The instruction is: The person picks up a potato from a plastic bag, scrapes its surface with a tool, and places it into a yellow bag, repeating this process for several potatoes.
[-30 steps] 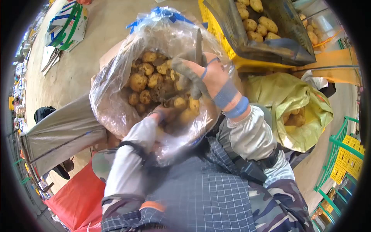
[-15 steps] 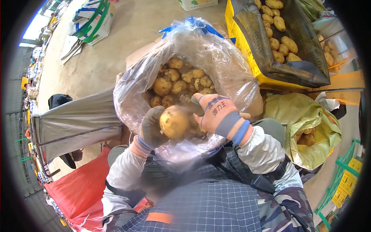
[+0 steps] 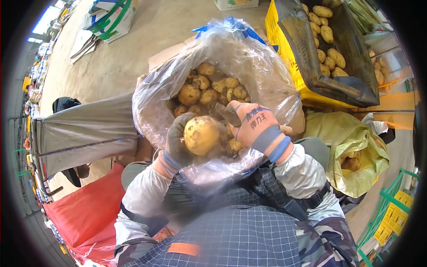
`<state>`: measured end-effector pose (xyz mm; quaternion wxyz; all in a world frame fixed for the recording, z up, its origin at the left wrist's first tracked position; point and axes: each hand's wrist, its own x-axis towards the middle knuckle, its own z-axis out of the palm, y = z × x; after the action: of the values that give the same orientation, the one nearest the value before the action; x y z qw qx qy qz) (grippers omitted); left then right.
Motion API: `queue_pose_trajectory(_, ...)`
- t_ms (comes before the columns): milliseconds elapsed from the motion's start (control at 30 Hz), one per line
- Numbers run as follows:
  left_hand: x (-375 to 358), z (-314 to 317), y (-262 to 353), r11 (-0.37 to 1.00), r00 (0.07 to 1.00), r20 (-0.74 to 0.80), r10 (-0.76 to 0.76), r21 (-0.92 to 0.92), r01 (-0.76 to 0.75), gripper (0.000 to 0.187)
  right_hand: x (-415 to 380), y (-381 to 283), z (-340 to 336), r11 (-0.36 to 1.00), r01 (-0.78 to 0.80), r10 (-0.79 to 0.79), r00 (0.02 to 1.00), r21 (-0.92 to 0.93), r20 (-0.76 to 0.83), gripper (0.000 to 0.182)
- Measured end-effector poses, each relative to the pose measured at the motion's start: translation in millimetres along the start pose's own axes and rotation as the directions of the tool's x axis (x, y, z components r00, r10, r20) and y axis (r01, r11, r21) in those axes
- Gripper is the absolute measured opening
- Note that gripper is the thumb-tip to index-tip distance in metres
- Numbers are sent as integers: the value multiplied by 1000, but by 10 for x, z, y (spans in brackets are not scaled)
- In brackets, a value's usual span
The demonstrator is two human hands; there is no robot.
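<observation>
My left hand (image 3: 175,141), in a grey-palmed glove, is closed around a large, round yellow potato (image 3: 202,135) with brown soil spots. It holds the potato over the near side of a clear plastic bag (image 3: 275,84). Inside the bag lie several smaller, dirt-covered potatoes (image 3: 189,94). To the right of the held potato, my right hand (image 3: 255,126) is in an orange glove with dark printing and a striped cuff. Its fingers are curled in, and whatever lies between the dark fingertips cannot be made out.
A yellow crate (image 3: 291,58) with a dark liner holds potatoes at upper right. Below it stands a yellow-green sack (image 3: 327,133) with potatoes inside. A grey sheet (image 3: 91,133) and a red cloth (image 3: 91,211) lie at left. A white-and-green box (image 3: 118,22) sits at upper left.
The view has shifted slightly. My left hand still grips the large potato, now turned a little to show more soil spots. My right hand has moved slightly to the right, fingers still curled.
</observation>
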<state>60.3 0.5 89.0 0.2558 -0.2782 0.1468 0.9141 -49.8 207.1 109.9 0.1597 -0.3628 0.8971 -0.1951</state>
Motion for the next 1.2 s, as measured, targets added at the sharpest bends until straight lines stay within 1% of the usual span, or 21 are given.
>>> queue_pose_trajectory(33, -4, 2, 2, 1000, 1000, -5, 12, 2, -12, 72, -4, -28, -32, 999, 33, -33, 999, 33, -9, 33)
queue_pose_trajectory(133, 8, -10, 1, 999, 999, -30, 39, 36, -38, 69, 28, -130, -76, 992, 88, -77, 989, -90, 127, 24)
queue_pose_trajectory(233, 18, -43, -1, 996, 996, -60, 70, 64, -66, 67, 116, -62, -35, 967, -107, 158, 964, -233, 212, 24)
queue_pose_trajectory(267, 26, -35, 10, 995, 995, -65, 73, 71, -69, 66, 88, -42, -9, 984, -70, 89, 990, -167, 109, 23)
queue_pose_trajectory(333, 57, -13, 25, 995, 994, -75, 80, 70, -75, 64, 4, -24, -12, 998, 31, -37, 993, -57, -108, 21)
queue_pose_trajectory(367, 55, 15, 32, 995, 994, -73, 83, 67, -78, 63, 15, -13, -47, 993, 109, -111, 993, -46, -33, 21)
queue_pose_trajectory(467, 70, 80, 52, 995, 993, -81, 88, 56, -83, 61, 42, 49, 105, 996, 8, -6, 1000, -93, 20, 22)
queue_pose_trajectory(500, 71, 108, 52, 995, 992, -85, 88, 47, -84, 60, 67, 55, 68, 998, -25, 29, 998, -64, 56, 32)
queue_pose_trajectory(533, 60, 146, 52, 996, 993, -86, 85, 42, -82, 59, 48, 63, 55, 994, 47, -43, 998, 100, -42, 38)
queue_pose_trajectory(600, 43, 208, 57, 995, 989, -112, 96, 48, -92, 57, 18, 44, -6, 894, 245, -154, 955, 376, -255, 51)
queue_pose_trajectory(700, 22, 235, 55, 994, 981, -172, 92, 76, -80, 55, 52, -67, -185, 601, 305, -346, 932, 739, -103, 66)
queue_pose_trajectory(767, 8, 163, 62, 985, 989, -127, 81, 159, -61, 50, 57, -79, -141, 335, 123, -328, 945, 934, -7, 66)
queue_pose_trajectory(800, 7, 141, 53, 979, 992, -100, 71, 199, -50, 47, 42, -85, -155, 239, 26, -311, 949, 971, 51, 66)
queue_pose_trajectory(833, -60, 227, 38, 836, 968, -49, 245, 516, -186, 43, 26, -90, -167, 138, -70, -293, 950, 988, 108, 65)
queue_pose_trajectory(900, -9, -54, 176, 730, 957, -80, 280, 665, -158, 46, 27, -100, -262, 34, -227, -234, 945, 973, 228, 65)
queue_pose_trajectory(967, 30, -96, 238, 562, 903, -15, 429, 787, -254, 47, 62, -54, -310, 28, -271, -192, 943, 962, 271, 63)
queue_pose_trajectory(1000, 15, -7, 227, 440, 837, 69, 542, 825, -354, 45, 70, -40, -317, 22, -297, -172, 939, 954, 297, 62)
queue_pose_trajectory(1067, -82, 234, 211, 157, 651, 253, 716, 850, -503, 40, 62, -62, -333, 14, -315, -161, 936, 949, 313, 60)
queue_pose_trajectory(1100, -210, 426, 215, 350, 750, 159, 642, 810, -471, 32, 61, -71, -344, 13, -322, -155, 935, 947, 320, 59)
queue_pose_trajectory(1167, -116, 440, 197, 129, 700, 301, 647, 862, -490, 34, 48, -62, -307, 3, -375, -146, 917, 927, 371, 60)
queue_pose_trajectory(1200, -63, 401, 179, 23, 678, 363, 639, 872, -488, 35, 45, -36, -241, -55, -382, -177, 913, 922, 368, 58)
